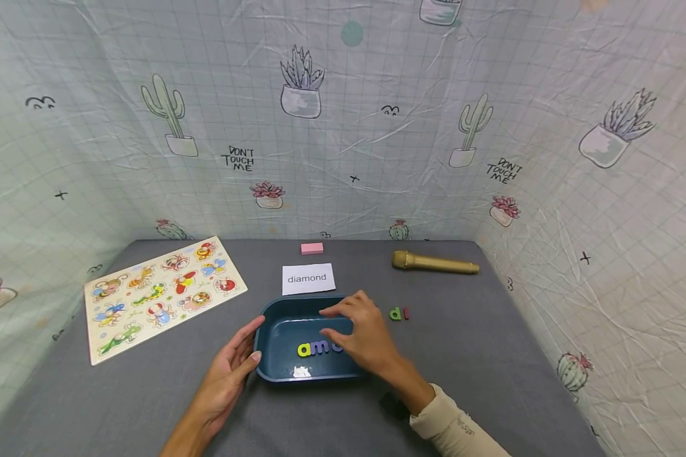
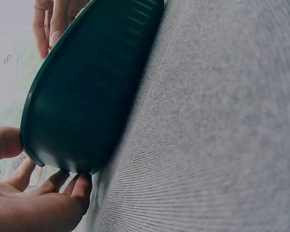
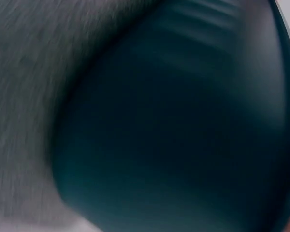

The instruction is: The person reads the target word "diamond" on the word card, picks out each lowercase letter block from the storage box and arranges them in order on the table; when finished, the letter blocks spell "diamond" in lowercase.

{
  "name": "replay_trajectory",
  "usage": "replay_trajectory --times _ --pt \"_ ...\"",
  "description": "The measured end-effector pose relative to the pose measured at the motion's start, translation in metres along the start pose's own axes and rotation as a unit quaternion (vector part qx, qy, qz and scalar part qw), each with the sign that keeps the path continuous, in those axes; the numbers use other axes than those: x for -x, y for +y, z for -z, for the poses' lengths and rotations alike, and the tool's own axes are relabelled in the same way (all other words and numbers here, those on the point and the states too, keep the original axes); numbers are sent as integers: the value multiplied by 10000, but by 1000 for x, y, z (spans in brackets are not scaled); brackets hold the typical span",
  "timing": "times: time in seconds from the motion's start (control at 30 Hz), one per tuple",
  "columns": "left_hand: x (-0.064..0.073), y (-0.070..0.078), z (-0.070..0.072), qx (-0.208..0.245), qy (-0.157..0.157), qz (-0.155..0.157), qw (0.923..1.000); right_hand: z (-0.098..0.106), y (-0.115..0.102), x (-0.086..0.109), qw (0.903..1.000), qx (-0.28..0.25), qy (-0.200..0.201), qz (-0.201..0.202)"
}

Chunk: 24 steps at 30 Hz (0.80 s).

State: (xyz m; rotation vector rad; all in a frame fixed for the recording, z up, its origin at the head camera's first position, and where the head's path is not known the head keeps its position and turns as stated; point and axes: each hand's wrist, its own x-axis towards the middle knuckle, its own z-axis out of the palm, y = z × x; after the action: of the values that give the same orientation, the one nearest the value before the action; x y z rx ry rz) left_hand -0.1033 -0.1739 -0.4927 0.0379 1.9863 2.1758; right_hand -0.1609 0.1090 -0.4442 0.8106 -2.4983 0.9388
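Note:
A dark teal tray (image 1: 280,374) lies in the middle of the table with foam-like letters in it: a yellow-green "a" (image 1: 303,350), a purple "m" (image 1: 319,346) and a purple round letter (image 1: 336,347), partly covered by my right hand. My left hand (image 1: 227,376) holds the tray's left end, thumb at the rim and fingertips against the outer wall in the left wrist view. Above the tray's right side hovers my right hand (image 1: 366,333), thumb and index finger apart with nothing visible between them. The right wrist view is mostly blurred tray wall (image 3: 174,121).
Behind the tray lies a white card (image 1: 307,279) reading "diamond", and beyond it a pink block (image 1: 312,248). Right of the tray sit a green letter "d" (image 1: 396,314) and a small red letter (image 1: 406,313). A gold microphone (image 1: 434,262) and an insect puzzle board (image 1: 166,298) lie farther out.

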Motion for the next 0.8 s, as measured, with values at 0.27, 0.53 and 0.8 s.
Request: replay_trajectory --times 0.27,0.53,0.8 --pt "0 -1 0 17 -7 -9 10000 -22 -5 -5 9991 -435 0 -1" --pt "0 -1 0 104 -77 -45 9999 -37 -10 -10 9972 -674 -294 -149" --pt "1 0 1 99 -65 -7 9999 -44 -12 -15 9953 -613 -673 -324"
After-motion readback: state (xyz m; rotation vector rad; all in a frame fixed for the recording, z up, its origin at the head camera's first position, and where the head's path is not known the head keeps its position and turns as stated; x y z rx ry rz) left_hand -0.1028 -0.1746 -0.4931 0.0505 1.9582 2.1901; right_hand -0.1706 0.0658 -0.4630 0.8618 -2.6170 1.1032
